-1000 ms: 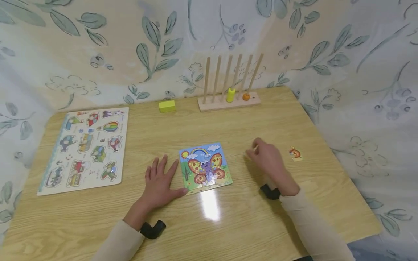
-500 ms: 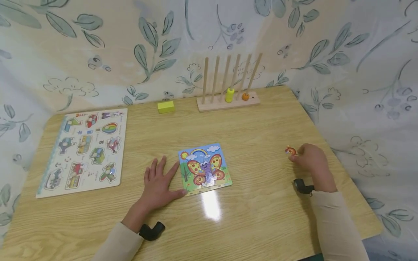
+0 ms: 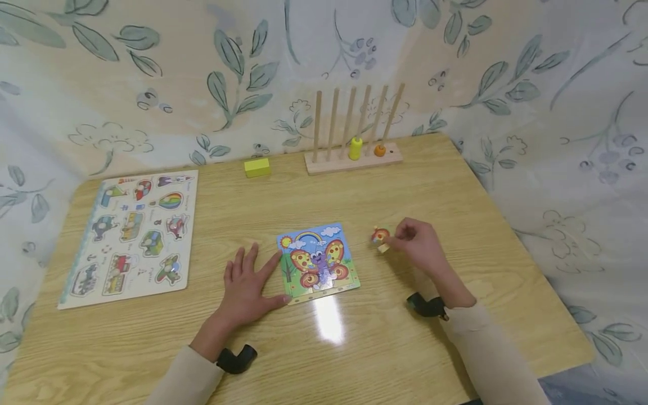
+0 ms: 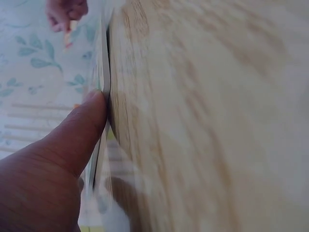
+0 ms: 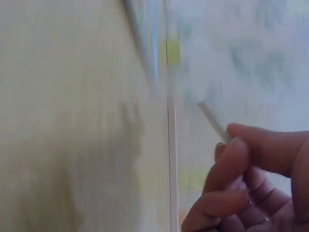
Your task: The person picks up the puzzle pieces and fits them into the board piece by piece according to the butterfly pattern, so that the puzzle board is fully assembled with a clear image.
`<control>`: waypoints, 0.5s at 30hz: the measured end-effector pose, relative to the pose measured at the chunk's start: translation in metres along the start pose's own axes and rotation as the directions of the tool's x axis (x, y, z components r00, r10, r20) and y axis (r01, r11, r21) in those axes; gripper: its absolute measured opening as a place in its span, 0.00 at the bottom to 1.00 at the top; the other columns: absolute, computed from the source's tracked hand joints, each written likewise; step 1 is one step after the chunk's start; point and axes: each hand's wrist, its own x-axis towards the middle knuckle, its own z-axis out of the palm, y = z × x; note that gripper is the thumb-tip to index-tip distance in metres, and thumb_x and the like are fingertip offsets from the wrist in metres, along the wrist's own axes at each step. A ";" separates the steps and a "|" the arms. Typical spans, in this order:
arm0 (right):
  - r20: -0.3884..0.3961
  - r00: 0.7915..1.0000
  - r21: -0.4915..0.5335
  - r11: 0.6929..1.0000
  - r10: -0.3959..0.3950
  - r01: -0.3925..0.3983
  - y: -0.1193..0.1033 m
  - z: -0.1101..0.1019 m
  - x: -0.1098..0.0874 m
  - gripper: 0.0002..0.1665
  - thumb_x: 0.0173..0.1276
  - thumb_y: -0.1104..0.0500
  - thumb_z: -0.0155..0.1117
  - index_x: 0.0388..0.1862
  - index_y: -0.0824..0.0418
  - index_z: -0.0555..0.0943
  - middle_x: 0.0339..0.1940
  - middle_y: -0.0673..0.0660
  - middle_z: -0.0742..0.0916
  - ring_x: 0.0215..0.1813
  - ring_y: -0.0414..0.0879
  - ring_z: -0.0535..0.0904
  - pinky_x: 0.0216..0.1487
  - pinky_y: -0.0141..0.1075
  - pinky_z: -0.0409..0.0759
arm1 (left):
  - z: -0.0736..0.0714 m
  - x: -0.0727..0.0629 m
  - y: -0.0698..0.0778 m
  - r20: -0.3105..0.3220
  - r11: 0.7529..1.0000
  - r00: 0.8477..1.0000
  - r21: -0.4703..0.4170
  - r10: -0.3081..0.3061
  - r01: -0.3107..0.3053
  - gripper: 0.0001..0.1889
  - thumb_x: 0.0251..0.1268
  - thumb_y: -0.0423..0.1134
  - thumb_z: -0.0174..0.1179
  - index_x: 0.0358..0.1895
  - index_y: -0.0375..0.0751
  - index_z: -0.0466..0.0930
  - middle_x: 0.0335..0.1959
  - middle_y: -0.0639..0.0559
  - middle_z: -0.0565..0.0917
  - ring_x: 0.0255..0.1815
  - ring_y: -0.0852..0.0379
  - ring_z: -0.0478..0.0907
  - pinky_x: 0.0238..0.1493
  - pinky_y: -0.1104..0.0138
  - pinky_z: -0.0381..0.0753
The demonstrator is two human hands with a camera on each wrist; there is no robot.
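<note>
A square butterfly puzzle (image 3: 296, 289) lies on the wooden table. Beside its left edge my left hand (image 3: 245, 289) rests with the fingers spread. The tip of the left thumb (image 4: 79, 133) touches the puzzle's edge in the left wrist view. Off to the right, my right hand (image 3: 422, 247) pinches a small puzzle piece (image 3: 379, 237) between thumb and fingers, a short way from the puzzle's right edge. Seen edge-on in the right wrist view, the thin piece (image 5: 212, 120) juts out from the fingertips.
A white peg puzzle board (image 3: 147, 270) with vehicle shapes lies at the left. Along the back stand a yellow block (image 3: 257, 167) and a wooden peg rack (image 3: 329, 166) with yellow and orange beads. Patterned cloth (image 3: 192, 67) hangs behind the table.
My right hand reached right to the puzzle piece on the table, took hold of it and carried it left towards the butterfly puzzle. My left hand stayed in place.
</note>
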 end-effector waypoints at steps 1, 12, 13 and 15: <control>0.038 0.999 0.045 0.999 -0.006 0.004 -0.013 0.010 -0.005 0.11 0.57 0.64 0.71 0.24 0.67 0.76 0.22 0.55 0.78 0.23 0.39 0.71 0.27 0.31 0.72 | 0.000 0.000 0.000 -0.001 1.000 1.000 0.005 -0.002 0.002 0.48 0.48 0.62 0.68 0.75 0.58 0.57 0.77 0.33 0.45 0.76 0.30 0.33 0.68 0.34 0.34; 0.267 0.962 -0.056 0.996 -0.047 0.064 -0.013 0.072 -0.014 0.16 0.59 0.58 0.69 0.15 0.56 0.75 0.11 0.48 0.77 0.17 0.39 0.68 0.19 0.29 0.64 | -0.002 0.000 0.000 -0.003 1.000 1.000 0.011 0.000 0.000 0.47 0.48 0.62 0.67 0.74 0.56 0.59 0.76 0.33 0.45 0.76 0.30 0.33 0.68 0.34 0.34; 0.276 0.960 -0.060 0.996 -0.049 0.068 -0.012 0.071 -0.014 0.16 0.59 0.58 0.70 0.15 0.56 0.75 0.11 0.47 0.77 0.17 0.39 0.68 0.19 0.28 0.64 | -0.001 0.000 0.001 -0.004 1.000 1.000 0.008 0.002 -0.002 0.47 0.48 0.62 0.68 0.74 0.55 0.59 0.76 0.32 0.45 0.76 0.30 0.33 0.68 0.34 0.34; 0.287 0.957 -0.054 0.997 -0.044 0.062 -0.012 0.069 -0.013 0.16 0.60 0.58 0.70 0.17 0.56 0.75 0.13 0.48 0.78 0.18 0.40 0.69 0.19 0.29 0.64 | -0.001 0.000 0.001 -0.004 1.000 1.000 0.005 0.005 -0.005 0.47 0.48 0.62 0.68 0.74 0.55 0.59 0.76 0.32 0.46 0.76 0.29 0.34 0.67 0.33 0.35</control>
